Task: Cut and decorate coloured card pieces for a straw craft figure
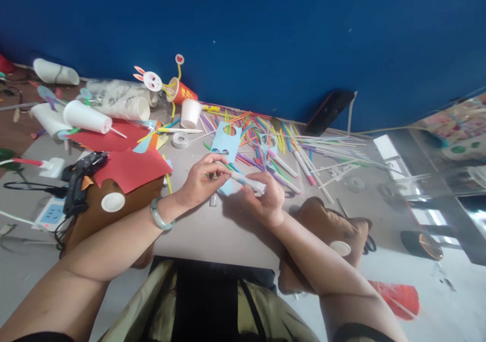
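My right hand [266,197] is closed around a white marker-like tube [252,184], tilted toward my left hand. My left hand [205,179], with a pale green bangle at its wrist, pinches something at the tube's tip, too small to make out. Just beyond both hands lies a light blue paper sheet [227,142] with holes cut in it. A pale blue paper piece [227,187] lies beneath the hands, next to a small clear object [213,200]. Colored sticks and markers [283,162] are strewn behind and to the right.
White paper cups [85,116], a bunny figure [152,81] and an orange cup [183,92] stand at the back left. Red paper [131,168], a black glue gun [79,180] and a power strip [52,213] are at left. Tape [179,139] lies beyond my left hand; a brown cushion [322,230] is at right.
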The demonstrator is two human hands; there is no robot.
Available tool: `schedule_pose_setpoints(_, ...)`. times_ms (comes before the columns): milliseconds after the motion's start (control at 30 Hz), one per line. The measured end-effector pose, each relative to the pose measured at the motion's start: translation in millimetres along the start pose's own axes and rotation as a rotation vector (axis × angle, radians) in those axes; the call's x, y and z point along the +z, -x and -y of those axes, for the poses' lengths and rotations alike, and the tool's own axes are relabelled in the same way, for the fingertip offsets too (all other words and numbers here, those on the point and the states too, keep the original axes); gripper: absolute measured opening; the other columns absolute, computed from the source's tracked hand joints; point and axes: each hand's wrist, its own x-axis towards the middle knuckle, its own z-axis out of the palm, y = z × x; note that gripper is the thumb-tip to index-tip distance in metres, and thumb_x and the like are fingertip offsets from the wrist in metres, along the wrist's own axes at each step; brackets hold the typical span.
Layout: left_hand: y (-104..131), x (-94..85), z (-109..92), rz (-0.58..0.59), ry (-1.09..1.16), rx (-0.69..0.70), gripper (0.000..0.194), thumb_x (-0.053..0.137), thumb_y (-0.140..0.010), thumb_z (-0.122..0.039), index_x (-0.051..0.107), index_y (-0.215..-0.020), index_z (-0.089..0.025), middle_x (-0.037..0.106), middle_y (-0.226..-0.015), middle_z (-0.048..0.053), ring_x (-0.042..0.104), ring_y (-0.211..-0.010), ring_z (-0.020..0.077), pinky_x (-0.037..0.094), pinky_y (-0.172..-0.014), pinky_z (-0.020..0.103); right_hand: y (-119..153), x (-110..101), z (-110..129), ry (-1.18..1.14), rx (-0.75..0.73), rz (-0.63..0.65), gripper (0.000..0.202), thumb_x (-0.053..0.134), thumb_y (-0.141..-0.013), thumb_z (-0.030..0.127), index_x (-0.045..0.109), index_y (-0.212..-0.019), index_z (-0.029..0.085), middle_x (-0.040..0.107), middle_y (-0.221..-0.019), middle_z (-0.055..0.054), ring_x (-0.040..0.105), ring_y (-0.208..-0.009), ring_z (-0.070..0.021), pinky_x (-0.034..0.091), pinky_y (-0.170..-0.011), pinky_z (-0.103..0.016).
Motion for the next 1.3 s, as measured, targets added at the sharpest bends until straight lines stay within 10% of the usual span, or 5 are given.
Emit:
schedule_pose_setpoints(467, -4, -0.4, 2, 0.068, 0.264, -0.258, 0.018, 0.068, -0.085, -0.033, 0.076, -0.088, -0.017, 0.072, -0.093, 0.007, 0.063, -0.092, 0.0189, 0.049, -0.085, 0.033, -2, 2, 0, -0.246, 0.240, -0.077, 0.012, 0.061, -0.090, 0.035, 0.059, -0.095, 0.024, 0.064, -0.074, -0.001, 0.061, -0.064, -0.0171, 0.051, -0.061, -0.033)
schedule_pose_setpoints(900, -4, -0.1, 0, 0.104, 0.530, -0.535, 0.025, 0.072, -0.079, -0.033, 0.078, -0.097, -0.017, 0.067, -0.076, 0.003, 0.053, -0.062, 0.0095, 0.043, -0.059, 0.024, -8, 13, -12, -0.888, 0.663, -0.057, 0.017, 0.060, -0.089, 0.040, 0.058, -0.089, 0.024, 0.049, -0.062, 0.005, 0.046, -0.050, -0.0114, 0.041, -0.050, -0.027)
schedule_pose_setpoints(1300, -3, -0.5, 0, 0.126, 0.398, -0.365, 0.021, 0.069, -0.083, -0.031, 0.078, -0.097, -0.018, 0.073, -0.100, 0.008, 0.064, -0.088, 0.0186, 0.049, -0.073, 0.028, 0, 7, -3, -0.248, 0.329, -0.073, 0.016, 0.063, -0.090, 0.038, 0.061, -0.095, 0.023, 0.065, -0.075, -0.001, 0.060, -0.063, -0.0156, 0.050, -0.061, -0.031)
